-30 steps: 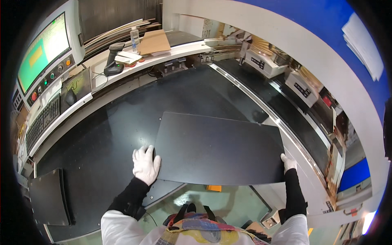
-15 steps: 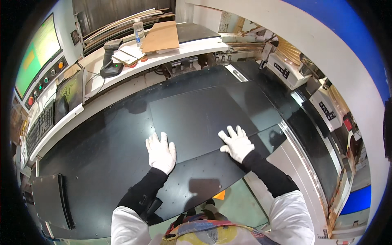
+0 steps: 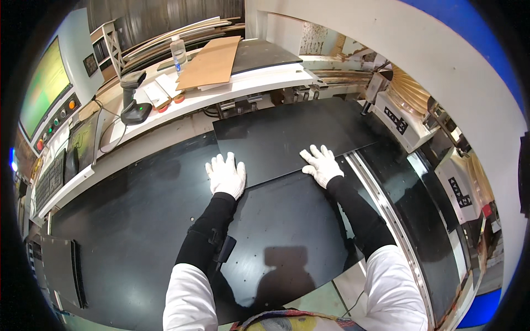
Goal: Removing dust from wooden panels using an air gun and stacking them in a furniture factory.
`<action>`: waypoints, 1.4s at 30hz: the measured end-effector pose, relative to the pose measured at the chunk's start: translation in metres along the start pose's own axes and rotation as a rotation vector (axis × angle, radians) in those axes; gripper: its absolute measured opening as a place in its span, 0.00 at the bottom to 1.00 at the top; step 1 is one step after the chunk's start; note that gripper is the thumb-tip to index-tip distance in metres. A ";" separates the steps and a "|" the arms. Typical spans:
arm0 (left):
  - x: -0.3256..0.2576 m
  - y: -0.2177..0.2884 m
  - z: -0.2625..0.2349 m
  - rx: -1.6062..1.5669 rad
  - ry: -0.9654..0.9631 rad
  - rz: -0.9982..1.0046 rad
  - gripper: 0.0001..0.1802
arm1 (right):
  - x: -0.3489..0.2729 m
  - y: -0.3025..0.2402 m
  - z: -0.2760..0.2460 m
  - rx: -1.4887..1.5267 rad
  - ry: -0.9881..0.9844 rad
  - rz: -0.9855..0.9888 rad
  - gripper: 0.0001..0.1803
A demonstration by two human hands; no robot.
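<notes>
The black machine table point(image 3: 132, 226) spread beneath your arms, its smooth top presumably letting sheets slide. The dark panel point(image 3: 281, 138) lay flat on its far part, the right end reaching across the line of the metal rail point(image 3: 381, 201). Your forearms stretched forward, converging; your left hand point(image 3: 226, 175) was at the near left corner, your right hand point(image 3: 323, 165) on the near edge, likely spaced to steady it evenly. Palms faced down, fingers splayed, clutching nothing.

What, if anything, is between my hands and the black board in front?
Nothing visible except the white gloves. The left hand lies at the left edge of the black board, the right hand at its near edge.
</notes>
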State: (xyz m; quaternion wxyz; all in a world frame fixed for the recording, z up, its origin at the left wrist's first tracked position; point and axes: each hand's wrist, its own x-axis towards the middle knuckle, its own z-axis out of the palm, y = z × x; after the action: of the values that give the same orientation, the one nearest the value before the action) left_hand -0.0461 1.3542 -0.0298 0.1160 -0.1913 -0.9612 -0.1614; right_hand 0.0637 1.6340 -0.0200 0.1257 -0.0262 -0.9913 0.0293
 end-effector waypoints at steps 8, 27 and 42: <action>0.012 0.010 0.020 0.040 0.181 0.083 0.28 | 0.009 0.032 0.009 0.057 0.004 -0.058 0.31; 0.031 0.036 0.028 -0.050 0.155 0.087 0.26 | 0.013 0.065 0.002 0.066 -0.110 -0.004 0.37; 0.031 0.035 0.035 -0.065 0.121 0.092 0.27 | 0.013 0.067 0.000 0.068 -0.133 0.025 0.37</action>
State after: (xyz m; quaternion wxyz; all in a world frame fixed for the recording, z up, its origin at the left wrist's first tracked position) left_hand -0.0658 1.4071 -0.0436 0.1748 -0.2290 -0.9368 -0.1983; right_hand 0.0537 1.7020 -0.0213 0.0601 -0.0326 -0.9955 0.0660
